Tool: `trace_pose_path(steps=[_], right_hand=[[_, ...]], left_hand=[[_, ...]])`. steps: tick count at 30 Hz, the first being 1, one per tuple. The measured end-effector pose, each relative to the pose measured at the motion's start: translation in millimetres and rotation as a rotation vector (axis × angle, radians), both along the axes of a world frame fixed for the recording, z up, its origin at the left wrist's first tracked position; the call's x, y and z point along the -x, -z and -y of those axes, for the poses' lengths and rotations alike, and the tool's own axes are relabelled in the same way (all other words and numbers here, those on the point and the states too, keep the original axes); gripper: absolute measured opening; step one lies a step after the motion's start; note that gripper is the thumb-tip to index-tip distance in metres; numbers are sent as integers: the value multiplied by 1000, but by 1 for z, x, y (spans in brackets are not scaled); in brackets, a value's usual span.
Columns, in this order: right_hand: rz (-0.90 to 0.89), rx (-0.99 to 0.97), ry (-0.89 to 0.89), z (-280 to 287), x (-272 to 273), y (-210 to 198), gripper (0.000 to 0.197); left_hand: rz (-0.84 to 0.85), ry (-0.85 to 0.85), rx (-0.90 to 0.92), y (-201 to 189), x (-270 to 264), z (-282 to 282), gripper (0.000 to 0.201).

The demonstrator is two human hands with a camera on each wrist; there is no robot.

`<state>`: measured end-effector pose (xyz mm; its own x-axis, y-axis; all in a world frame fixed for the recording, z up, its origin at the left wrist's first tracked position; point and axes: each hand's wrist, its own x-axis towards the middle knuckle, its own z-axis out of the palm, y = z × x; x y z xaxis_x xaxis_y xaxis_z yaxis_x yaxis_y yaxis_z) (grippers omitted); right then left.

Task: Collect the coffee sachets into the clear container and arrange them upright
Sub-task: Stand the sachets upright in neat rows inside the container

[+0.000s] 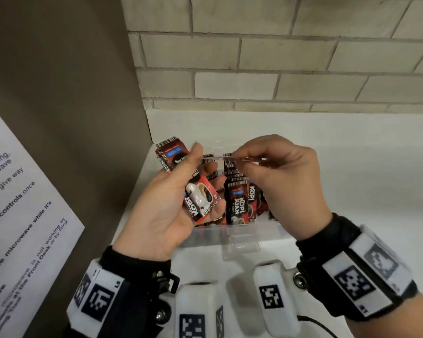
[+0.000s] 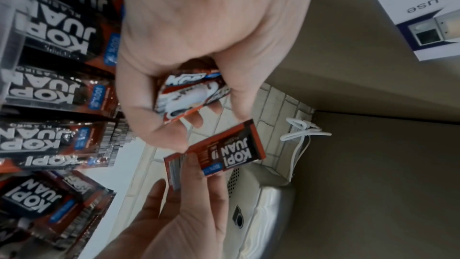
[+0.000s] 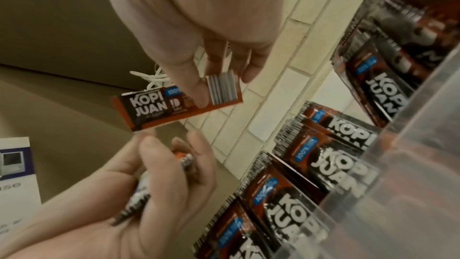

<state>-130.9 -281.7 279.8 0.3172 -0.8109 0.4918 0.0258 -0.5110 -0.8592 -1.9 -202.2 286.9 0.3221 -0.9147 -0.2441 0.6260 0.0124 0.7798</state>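
The clear container [image 1: 252,234] stands on the white counter, with several red-and-black Kopi Juan sachets [image 1: 237,206] upright inside it. Palm up over the container's left end, my left hand [image 1: 208,167] grips a small bundle of sachets [image 1: 200,198], also visible in the left wrist view [image 2: 186,94]. My right hand [image 1: 239,164] hovers above the container and pinches one sachet [image 3: 174,105] by its striped end, just beyond the left fingertips. From the head camera this sachet [image 1: 226,157] appears edge-on. Rows of standing sachets [image 3: 323,164] show behind the clear wall [image 3: 410,155].
A brown panel [image 1: 59,93] with a printed notice [image 1: 22,203] closes off the left side. The brick wall [image 1: 279,57] runs behind the white counter [image 1: 364,179]. A coiled white cable [image 2: 298,133] and a silver appliance [image 2: 261,214] sit farther back.
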Motion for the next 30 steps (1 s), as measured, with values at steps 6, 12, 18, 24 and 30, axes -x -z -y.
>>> trace_pose_path(steps=[6, 12, 18, 24, 30], right_hand=[[-94, 243, 93, -1, -1, 13, 29], [-161, 166, -59, -6, 2, 13, 20], [-272, -114, -148, -3, 4, -3, 35], [-398, -97, -74, 8, 16, -18, 24], [-548, -116, 49, 26, 26, -2, 37]], left_hand=[[-22, -48, 63, -3, 5, -2, 16], [0, -189, 28, 4, 0, 3, 17], [132, -145, 41, 7, -1, 1, 24], [90, -123, 43, 3, 1, 1, 11], [-103, -140, 3, -2, -11, 0, 13]])
